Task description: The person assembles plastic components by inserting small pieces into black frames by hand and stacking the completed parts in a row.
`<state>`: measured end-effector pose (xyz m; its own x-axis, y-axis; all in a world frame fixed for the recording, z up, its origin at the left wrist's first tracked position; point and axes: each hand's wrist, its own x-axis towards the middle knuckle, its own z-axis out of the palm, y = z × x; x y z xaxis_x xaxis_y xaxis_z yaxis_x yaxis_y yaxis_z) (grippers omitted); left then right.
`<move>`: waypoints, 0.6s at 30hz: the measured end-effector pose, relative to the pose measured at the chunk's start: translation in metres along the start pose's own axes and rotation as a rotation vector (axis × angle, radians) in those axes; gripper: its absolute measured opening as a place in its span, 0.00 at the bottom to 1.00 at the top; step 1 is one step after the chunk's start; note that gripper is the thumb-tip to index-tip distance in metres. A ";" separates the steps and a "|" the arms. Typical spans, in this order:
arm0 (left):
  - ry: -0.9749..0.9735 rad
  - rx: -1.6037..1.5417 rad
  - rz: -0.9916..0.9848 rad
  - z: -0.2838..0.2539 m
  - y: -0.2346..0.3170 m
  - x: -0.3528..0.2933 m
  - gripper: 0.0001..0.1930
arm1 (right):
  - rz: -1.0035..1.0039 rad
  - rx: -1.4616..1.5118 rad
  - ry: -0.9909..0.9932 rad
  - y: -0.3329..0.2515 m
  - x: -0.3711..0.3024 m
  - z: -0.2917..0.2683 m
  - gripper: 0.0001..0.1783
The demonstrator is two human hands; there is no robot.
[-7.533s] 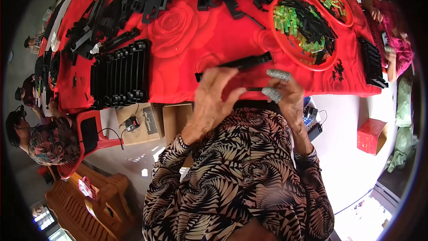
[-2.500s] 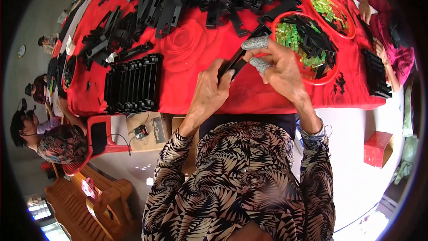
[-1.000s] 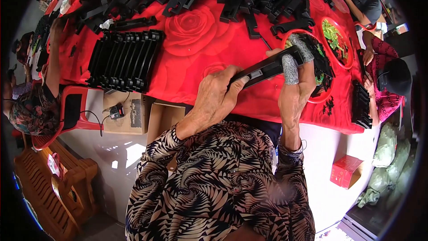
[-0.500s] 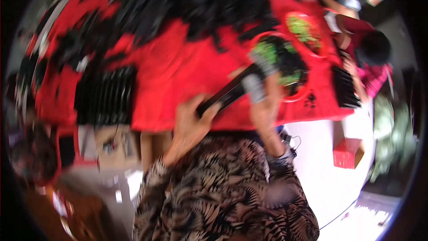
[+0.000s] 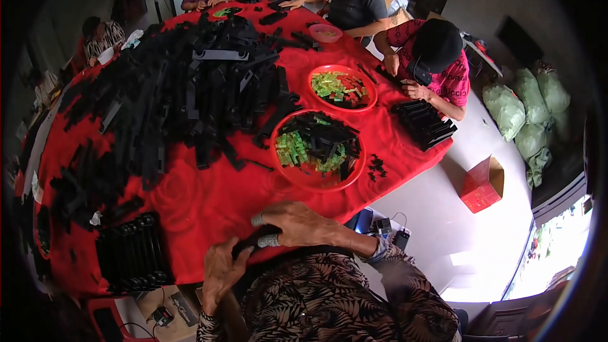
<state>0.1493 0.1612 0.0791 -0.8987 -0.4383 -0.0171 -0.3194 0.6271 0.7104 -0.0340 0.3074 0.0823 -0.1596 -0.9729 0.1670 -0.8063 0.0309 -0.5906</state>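
From afar I see a black bar (image 5: 253,240) at the near edge of the red-covered bench (image 5: 190,231); left hand (image 5: 221,268) gripping its left end, right hand (image 5: 300,223) closed around its right; I judge it light, stiff, slightly slick, best held by both ends.

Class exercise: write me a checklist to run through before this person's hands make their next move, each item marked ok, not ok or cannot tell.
1. Black part is supported: ok, held between the left hand and right hand.
2. Grey finger covers are on: ok, two show on the right hand.
3. Nearest red basin is stocked: ok, green pieces and black pieces lie inside.
4. Small black bits are contained: not ok, they lie loose beside the basin.
5. Held part has its fittings: cannot tell, the hands hide much of it.
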 end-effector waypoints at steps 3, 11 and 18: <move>0.180 0.158 0.233 0.007 -0.023 -0.004 0.12 | 0.013 0.104 -0.058 -0.010 -0.001 0.000 0.23; -0.321 -0.424 -0.234 -0.020 -0.025 0.013 0.09 | -0.458 -0.083 0.291 -0.012 -0.006 0.028 0.24; -0.350 -0.525 -0.326 -0.018 -0.038 0.014 0.11 | -0.542 -0.342 0.354 -0.011 -0.008 0.045 0.24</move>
<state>0.1540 0.1193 0.0641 -0.8538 -0.2630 -0.4493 -0.4808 0.0671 0.8743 0.0021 0.3048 0.0519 0.1851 -0.7414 0.6450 -0.9478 -0.3082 -0.0822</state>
